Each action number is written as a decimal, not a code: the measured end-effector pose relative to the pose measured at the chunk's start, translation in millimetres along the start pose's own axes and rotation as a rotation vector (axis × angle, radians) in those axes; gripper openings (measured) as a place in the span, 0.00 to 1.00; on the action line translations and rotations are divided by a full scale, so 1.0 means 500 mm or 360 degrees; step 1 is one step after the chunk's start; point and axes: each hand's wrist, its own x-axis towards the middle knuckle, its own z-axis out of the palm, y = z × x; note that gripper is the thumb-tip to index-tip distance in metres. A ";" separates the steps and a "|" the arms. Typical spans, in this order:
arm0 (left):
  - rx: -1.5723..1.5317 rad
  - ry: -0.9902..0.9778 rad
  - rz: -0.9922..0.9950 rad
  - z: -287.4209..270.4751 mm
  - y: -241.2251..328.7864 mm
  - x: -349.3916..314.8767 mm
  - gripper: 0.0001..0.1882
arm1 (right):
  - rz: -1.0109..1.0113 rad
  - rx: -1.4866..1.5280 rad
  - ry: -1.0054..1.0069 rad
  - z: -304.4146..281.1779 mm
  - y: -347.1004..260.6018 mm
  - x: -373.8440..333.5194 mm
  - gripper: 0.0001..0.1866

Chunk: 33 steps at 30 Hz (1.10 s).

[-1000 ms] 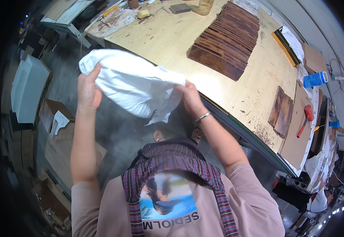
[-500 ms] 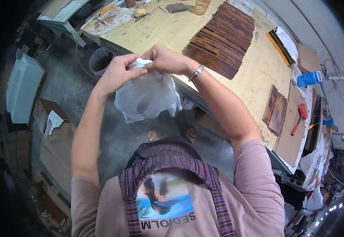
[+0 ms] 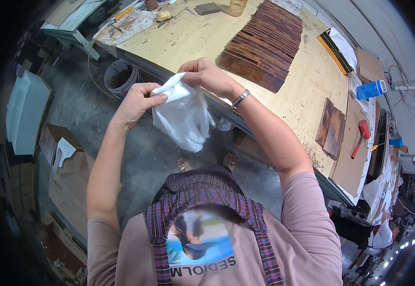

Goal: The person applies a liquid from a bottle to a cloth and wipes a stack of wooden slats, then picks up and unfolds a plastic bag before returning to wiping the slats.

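Observation:
A thin white cloth hangs from my two hands, in front of the table's near edge and above the floor. My left hand pinches its upper left corner between thumb and fingers. The top edge is gripped by my right hand, whose wrist wears a metal bracelet. Between the hands the cloth's edge looks folded or rolled, and the rest droops in loose folds. Beyond my right hand, a row of dark brown stained wood strips lies on the pale worktable.
Two brown boards, a red mallet and a blue bottle lie at the table's right. A yellow sponge and a grey block are at the back. A bucket stands on the floor left of the table.
My hands have moved apart, stretching the cloth's top edge between them. My left hand has dropped slightly, and the cloth has swung and opened out.

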 end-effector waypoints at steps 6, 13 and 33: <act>-0.0415 0.0086 0.0022 0.021 -0.032 0.000 0.09 | 0.0100 0.0017 -0.0173 0.014 0.010 -0.004 0.09; -0.0326 0.0216 0.0176 0.062 -0.022 -0.026 0.08 | 0.0036 0.0148 -0.0179 0.040 0.008 -0.003 0.10; -0.0290 0.0367 0.0270 0.056 -0.081 -0.030 0.09 | 0.0126 0.0101 -0.0244 0.060 0.022 0.009 0.11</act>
